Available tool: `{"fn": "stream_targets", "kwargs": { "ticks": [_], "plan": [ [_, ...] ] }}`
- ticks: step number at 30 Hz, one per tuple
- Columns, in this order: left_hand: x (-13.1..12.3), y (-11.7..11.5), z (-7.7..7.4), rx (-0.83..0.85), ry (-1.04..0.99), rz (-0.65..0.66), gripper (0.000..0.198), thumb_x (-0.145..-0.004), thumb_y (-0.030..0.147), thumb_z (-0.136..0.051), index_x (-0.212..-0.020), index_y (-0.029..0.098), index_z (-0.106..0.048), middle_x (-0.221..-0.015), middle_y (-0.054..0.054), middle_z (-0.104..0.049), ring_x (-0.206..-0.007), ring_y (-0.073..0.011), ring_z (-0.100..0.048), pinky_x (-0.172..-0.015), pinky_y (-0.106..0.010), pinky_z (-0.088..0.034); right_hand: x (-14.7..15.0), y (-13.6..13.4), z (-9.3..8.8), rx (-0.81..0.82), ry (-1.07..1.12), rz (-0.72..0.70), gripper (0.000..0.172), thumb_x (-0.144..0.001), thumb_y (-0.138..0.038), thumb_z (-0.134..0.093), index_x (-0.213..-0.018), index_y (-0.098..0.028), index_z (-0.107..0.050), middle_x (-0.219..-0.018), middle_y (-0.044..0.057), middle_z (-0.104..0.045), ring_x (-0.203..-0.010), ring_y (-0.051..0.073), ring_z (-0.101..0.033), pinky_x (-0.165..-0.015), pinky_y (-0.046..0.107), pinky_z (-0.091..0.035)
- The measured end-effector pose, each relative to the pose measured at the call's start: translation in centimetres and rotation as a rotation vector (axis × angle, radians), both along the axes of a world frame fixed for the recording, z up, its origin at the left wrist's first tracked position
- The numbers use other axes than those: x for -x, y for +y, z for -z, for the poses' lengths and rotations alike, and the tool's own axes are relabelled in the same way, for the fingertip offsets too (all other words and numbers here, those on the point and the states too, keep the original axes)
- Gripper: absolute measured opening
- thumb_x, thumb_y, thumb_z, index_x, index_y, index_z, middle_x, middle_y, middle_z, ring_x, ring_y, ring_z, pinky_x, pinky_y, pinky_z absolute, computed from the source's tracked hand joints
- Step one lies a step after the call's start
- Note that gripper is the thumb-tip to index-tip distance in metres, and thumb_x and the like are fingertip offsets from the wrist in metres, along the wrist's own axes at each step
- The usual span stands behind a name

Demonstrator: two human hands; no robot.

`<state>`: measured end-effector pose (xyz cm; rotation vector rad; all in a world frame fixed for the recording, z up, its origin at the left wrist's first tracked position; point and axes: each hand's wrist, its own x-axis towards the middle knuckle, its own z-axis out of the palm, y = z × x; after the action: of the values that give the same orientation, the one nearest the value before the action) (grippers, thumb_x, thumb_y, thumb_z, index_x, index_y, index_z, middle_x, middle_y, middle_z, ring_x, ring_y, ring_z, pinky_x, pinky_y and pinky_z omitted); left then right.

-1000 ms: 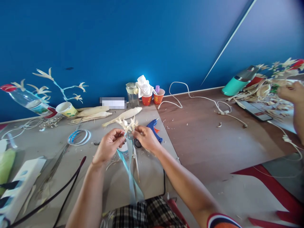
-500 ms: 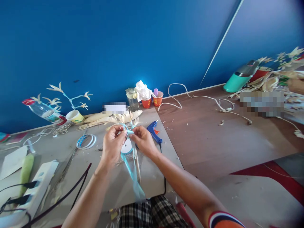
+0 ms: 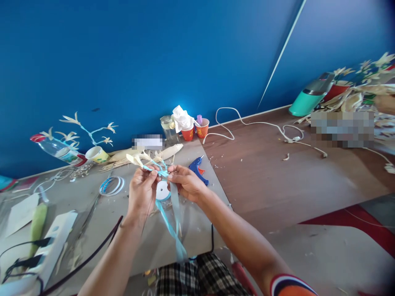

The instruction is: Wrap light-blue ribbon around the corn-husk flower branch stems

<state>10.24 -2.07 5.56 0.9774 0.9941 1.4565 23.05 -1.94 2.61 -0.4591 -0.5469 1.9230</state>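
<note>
My left hand (image 3: 144, 187) is closed on the light-blue wrapped stems of an artificial flower spray (image 3: 151, 159) with cream petals. My right hand (image 3: 183, 181) pinches the pale-blue ribbon (image 3: 175, 205) where it meets those stems. From the fingers the ribbon hangs in a long loop toward my lap. Just below my hands, a white ribbon spool (image 3: 162, 190) rests on the table. To the right of my right hand lies a blue glue gun (image 3: 198, 170). The fingertips partly hide the point where ribbon and stems join.
A flower branch stands in a paper cup (image 3: 96, 153) beside a tilted plastic bottle (image 3: 61, 150). White-and-blue rolls (image 3: 111, 186) lie at left, above a power strip (image 3: 57, 242). Red cups (image 3: 202, 128) and a glass jar (image 3: 170, 127) line the wall. Another person's hand (image 3: 384, 103) is at far right.
The flower spray has tipped to the left and spread between my hands. My right hand has turned, and the ribbon now hangs straight down from its fingers.
</note>
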Motion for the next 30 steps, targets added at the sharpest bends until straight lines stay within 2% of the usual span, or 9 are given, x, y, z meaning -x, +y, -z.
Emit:
{"fn": "stream_targets", "kwargs": {
  "ticks": [5, 9, 14, 18, 23, 27, 30],
  "plan": [
    [0.5, 0.5, 2.2, -0.217, 0.148, -0.195, 0.018, -0.069, 0.021, -0.075, -0.075, 0.017, -0.058, -0.082, 0.001, -0.062, -0.073, -0.0099, -0.059, -0.070, -0.023, -0.047, 0.5, -0.3, -0.3, -0.013, -0.127, 0.077, 0.042, -0.052, -0.020, -0.084, -0.083, -0.018, -0.054, -0.059, -0.007, -0.058, -0.054, 0.008, -0.054, -0.055, 0.021, -0.041],
    [0.5, 0.7, 3.5, -0.236, 0.147, -0.263, 0.015, -0.070, 0.022, -0.074, -0.074, 0.017, -0.060, -0.082, 0.001, -0.063, -0.074, -0.0103, -0.059, -0.069, -0.023, -0.046, 0.8, -0.4, -0.4, -0.042, -0.248, 0.070, 0.034, -0.054, -0.022, -0.082, -0.079, -0.016, -0.059, -0.061, -0.005, -0.060, -0.057, 0.007, -0.053, -0.058, 0.021, -0.039],
    [-0.1, 0.6, 3.7, -0.150, -0.101, -0.179, 0.019, -0.064, 0.018, -0.078, -0.072, 0.017, -0.060, -0.078, 0.002, -0.062, -0.075, -0.0102, -0.059, -0.071, -0.023, -0.048, 0.9, 0.0, 0.4, -0.013, -0.236, 0.059, 0.025, -0.056, -0.019, -0.075, -0.080, -0.017, -0.067, -0.064, -0.004, -0.062, -0.062, 0.008, -0.053, -0.063, 0.022, -0.040],
    [-0.2, 0.5, 3.8, -0.012, -0.286, -0.081, 0.022, -0.061, 0.016, -0.080, -0.074, 0.019, -0.061, -0.070, 0.005, -0.059, -0.060, -0.0066, -0.054, -0.059, -0.020, -0.046, 1.2, 0.1, 0.7, 0.029, -0.186, 0.049, 0.019, -0.055, -0.015, -0.073, -0.073, -0.017, -0.066, -0.063, -0.003, -0.063, -0.060, 0.008, -0.052, -0.061, 0.021, -0.041],
    [0.2, 0.2, 3.7, 0.137, -0.338, 0.016, 0.022, -0.064, 0.019, -0.078, -0.078, 0.022, -0.062, -0.074, 0.004, -0.061, -0.053, -0.0050, -0.048, -0.054, -0.020, -0.044, 2.0, 0.1, 0.9, 0.069, -0.173, 0.063, 0.014, -0.057, -0.016, -0.074, -0.063, -0.018, -0.062, -0.056, -0.004, -0.060, -0.055, 0.009, -0.051, -0.057, 0.022, -0.041],
    [0.4, 0.3, 3.9, 0.170, -0.377, 0.104, 0.020, -0.065, 0.021, -0.078, -0.076, 0.020, -0.062, -0.075, 0.004, -0.061, -0.054, -0.0035, -0.047, -0.056, -0.019, -0.043, 2.4, 0.2, 1.3, 0.045, -0.203, 0.127, 0.013, -0.057, -0.021, -0.075, -0.060, -0.019, -0.063, -0.056, -0.002, -0.061, -0.063, 0.013, -0.057, -0.064, 0.026, -0.045],
    [0.6, 0.4, 4.1, 0.193, -0.390, 0.120, 0.020, -0.063, 0.019, -0.079, -0.076, 0.019, -0.063, -0.072, 0.004, -0.060, -0.054, -0.0032, -0.047, -0.058, -0.018, -0.043, 2.6, 0.3, 1.7, 0.014, -0.241, 0.157, 0.012, -0.058, -0.024, -0.074, -0.059, -0.019, -0.064, -0.054, -0.002, -0.060, -0.062, 0.013, -0.057, -0.070, 0.027, -0.047]
  ]
}}
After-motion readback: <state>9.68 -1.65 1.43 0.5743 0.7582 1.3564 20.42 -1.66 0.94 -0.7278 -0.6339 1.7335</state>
